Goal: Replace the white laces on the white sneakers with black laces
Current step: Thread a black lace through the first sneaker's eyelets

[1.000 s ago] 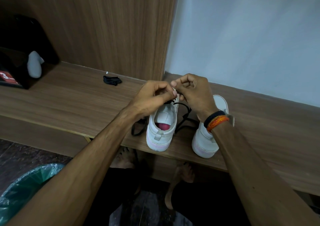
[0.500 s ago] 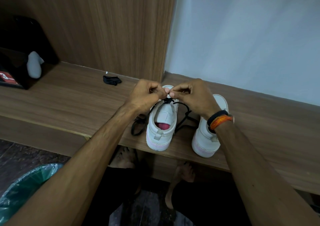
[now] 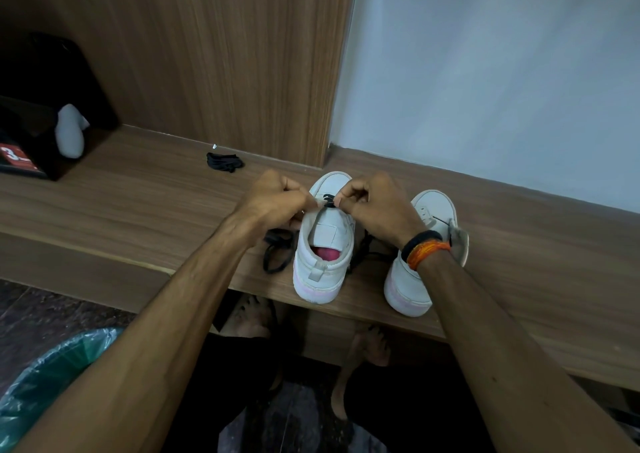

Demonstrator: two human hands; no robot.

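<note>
both hands (image 3: 277,203) (image 3: 374,203) pinch the black lace (image 3: 328,200) over the left sneaker (image 3: 323,244) near the counter (image 3: 138,203) front edge; a hard tug could tip it off.

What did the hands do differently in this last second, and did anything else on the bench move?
Both hands, left hand and right hand, dropped lower onto the near sneaker, still pinching the black lace. The other sneaker and the spare lace bundle stayed put.

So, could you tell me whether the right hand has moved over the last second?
Yes: the right hand has come down toward the left sneaker.
</note>
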